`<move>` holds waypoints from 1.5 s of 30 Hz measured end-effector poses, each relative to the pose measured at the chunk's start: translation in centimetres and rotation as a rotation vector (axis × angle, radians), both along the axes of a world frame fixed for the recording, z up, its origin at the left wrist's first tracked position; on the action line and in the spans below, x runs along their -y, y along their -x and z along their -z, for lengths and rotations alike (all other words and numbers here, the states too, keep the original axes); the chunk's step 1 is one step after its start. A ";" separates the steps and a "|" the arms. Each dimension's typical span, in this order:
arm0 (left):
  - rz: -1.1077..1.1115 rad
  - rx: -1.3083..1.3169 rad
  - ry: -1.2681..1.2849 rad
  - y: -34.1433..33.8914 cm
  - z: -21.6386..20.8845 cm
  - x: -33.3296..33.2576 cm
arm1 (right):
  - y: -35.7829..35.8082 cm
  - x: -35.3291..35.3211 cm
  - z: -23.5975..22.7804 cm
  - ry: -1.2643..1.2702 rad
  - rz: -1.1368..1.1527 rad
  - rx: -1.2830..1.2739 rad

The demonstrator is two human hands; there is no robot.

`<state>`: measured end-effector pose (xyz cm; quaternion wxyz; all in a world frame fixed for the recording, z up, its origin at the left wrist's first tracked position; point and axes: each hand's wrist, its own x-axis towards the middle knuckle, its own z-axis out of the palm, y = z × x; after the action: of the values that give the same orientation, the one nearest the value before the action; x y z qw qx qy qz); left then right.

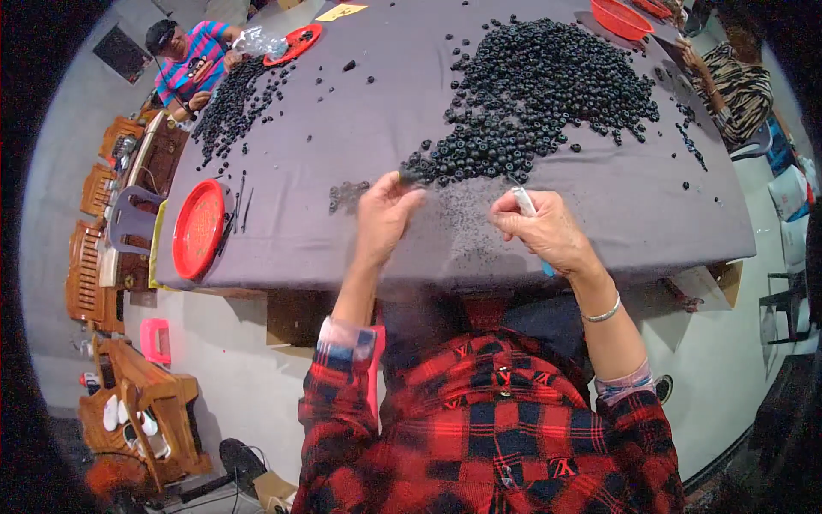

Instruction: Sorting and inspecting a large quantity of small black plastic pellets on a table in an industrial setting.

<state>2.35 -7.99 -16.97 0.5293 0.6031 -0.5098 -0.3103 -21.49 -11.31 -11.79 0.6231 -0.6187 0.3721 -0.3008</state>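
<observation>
My left hand (387, 218) is closed in a pinch at the near edge of a heap of small black ring-shaped pieces (556, 81). A small dark piece (408, 178) shows at its fingertips, blurred. Wrapped round a slim white-handled tool (523, 202), my right hand (544, 230) hovers over the cloth to the right. The tool's thin tip points toward the heap, and a blue end shows below the hand. Fine black crumbs (471, 227) lie scattered on the cloth between my hands.
A grey cloth covers the table (291, 163). At its left edge are a red tray (199, 228) and several thin dark rods (243, 206). A second heap (231, 107) lies before a person (193, 64) at far left; another person (732, 81) sits far right by a red basket (621, 19).
</observation>
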 end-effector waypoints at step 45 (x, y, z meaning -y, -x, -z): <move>0.364 -1.366 -0.108 7.2 -1.6 -7.0 | 0.2 -2.8 -2.2 0.220 -0.056 0.067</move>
<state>-4.87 -0.97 -15.35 0.6399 0.2043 -0.1403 -0.7274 -21.74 -8.52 -9.61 0.5719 -0.6830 0.2983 -0.3427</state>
